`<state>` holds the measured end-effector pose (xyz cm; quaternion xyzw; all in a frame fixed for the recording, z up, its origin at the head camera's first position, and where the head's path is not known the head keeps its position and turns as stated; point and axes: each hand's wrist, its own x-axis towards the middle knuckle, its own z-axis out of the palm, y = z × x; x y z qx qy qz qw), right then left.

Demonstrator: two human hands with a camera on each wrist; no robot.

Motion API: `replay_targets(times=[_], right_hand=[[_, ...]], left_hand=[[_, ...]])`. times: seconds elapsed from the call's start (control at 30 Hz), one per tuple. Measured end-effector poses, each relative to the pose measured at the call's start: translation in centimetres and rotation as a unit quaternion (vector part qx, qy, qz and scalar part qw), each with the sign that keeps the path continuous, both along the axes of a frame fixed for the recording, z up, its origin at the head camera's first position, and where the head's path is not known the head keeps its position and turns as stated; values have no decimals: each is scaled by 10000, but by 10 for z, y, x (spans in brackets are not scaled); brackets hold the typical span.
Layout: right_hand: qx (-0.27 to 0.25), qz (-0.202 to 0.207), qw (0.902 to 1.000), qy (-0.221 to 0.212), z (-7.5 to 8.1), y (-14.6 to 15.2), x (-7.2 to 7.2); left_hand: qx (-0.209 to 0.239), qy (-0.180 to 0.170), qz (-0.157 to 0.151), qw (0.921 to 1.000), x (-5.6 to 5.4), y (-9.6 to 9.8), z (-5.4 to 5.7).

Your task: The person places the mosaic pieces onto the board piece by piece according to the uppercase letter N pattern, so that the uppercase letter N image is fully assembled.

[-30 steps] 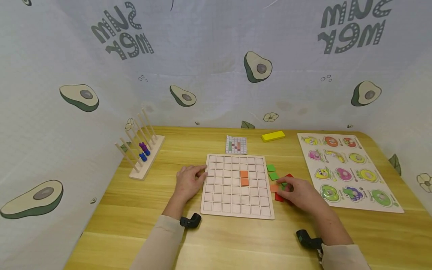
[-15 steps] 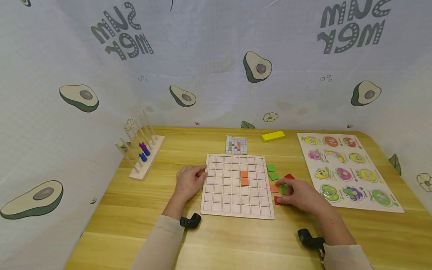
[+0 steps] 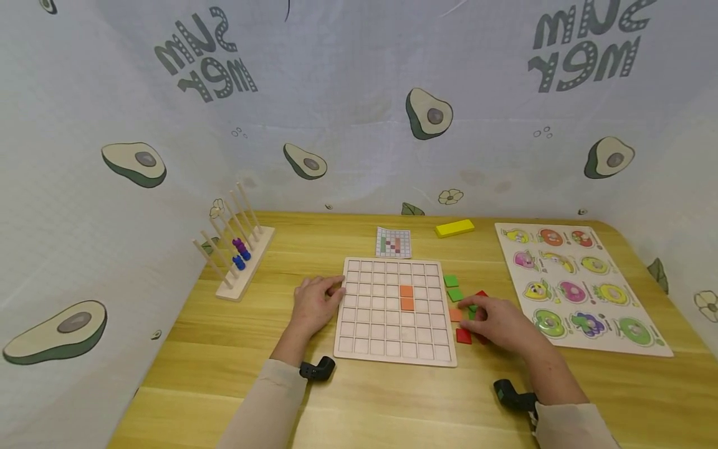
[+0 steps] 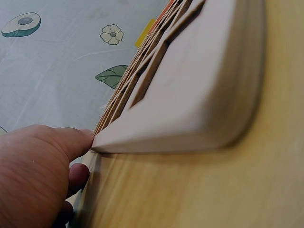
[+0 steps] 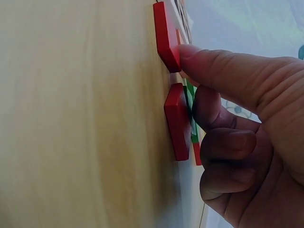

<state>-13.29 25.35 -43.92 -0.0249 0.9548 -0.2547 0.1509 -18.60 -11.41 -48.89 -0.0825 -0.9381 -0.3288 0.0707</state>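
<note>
Right fingers (image 5: 209, 105) parted, bent low over the table (image 3: 404, 405); can't tell whether they hold anything. Orange square tile (image 3: 455, 315) right at the tips, red square tile (image 3: 463, 337) just nearer me, two green square tiles (image 3: 451, 281) beyond. My left fingers (image 4: 69, 137), relaxed, touch the pale wooden grid board (image 3: 378, 317).

Soft light over the tabletop (image 3: 370, 399) (pale sheen up front), board corner (image 4: 221, 118) blurry in left wrist view.

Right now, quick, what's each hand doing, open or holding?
Left hand: open, touching the board.
Right hand: by the tiles; grip can't be told.
</note>
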Motion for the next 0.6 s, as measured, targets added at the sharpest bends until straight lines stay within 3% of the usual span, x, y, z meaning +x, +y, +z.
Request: replay_targets(times=[0.6], right_hand=[[114,15,9999,68,-2,-2,-2]], left_hand=[[-70,-46,15,10000,-1,0,0]])
